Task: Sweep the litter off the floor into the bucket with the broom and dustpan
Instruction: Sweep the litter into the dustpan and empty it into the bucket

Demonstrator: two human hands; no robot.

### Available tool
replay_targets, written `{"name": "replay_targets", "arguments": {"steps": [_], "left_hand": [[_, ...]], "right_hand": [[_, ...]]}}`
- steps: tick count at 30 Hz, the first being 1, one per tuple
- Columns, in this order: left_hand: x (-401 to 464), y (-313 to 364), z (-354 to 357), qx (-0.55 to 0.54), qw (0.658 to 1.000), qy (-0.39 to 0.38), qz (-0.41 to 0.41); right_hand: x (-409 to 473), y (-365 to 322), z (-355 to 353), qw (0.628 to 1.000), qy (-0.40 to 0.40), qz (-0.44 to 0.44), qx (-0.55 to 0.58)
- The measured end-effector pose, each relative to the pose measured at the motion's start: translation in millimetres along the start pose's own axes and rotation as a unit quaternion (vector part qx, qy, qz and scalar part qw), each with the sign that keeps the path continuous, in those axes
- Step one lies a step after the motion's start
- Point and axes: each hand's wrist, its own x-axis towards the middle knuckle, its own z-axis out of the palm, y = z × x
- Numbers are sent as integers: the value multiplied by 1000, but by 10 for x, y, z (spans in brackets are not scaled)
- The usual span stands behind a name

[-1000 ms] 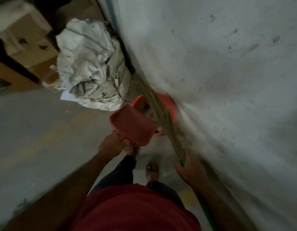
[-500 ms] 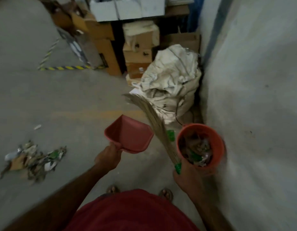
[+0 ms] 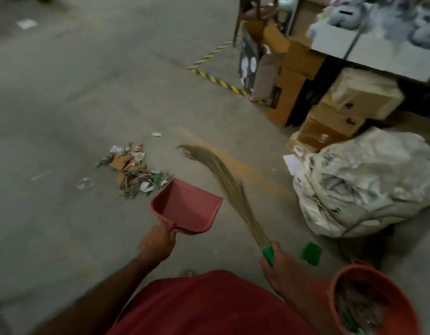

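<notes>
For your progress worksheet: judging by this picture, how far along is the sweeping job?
Done: the orange bucket already holds litter. In hand: the left hand grips the empty red dustpan, the right hand the broom. Left: the litter pile, stray scraps and a green piece on the floor.

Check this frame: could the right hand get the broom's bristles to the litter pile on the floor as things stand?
Probably yes. The right hand grips the broom, whose bristles point toward the litter pile over bare floor. The dustpan, held by the left hand, sits beside that path, not across it.
</notes>
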Motion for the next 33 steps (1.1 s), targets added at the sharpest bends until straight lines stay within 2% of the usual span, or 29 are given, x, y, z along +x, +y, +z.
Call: {"name": "replay_targets", "arguments": {"steps": [8,13,17,21,29,31,33], "left_hand": [[183,-1189,-458,-66,992,21,-110],[303,-1621,-625,-104,983,63,-135],[528,-1792,-668,-152,968,72,-184],[966,-1862,-738,-141,967,63,-202],[2342,-1808,-934,-223,921,58,-314],[2730,-1826,-969,-227,908,41,-351],[3161,-1911,-931,-209,909,23,-360]], "right_hand": [[781,-1089,347,993,-58,-13,-98],[1371,-1625,352,987,-117,-8,-112],[1986,-2089,334,980,-140,-35,-139],[2671,-2634,412,972,-143,-54,-178],[4273,-3675,675,951,-153,-130,-234],[4686,-3930,747,946,-162,-135,-246],[5119,-4161,871,941,-164,-139,-261]]}}
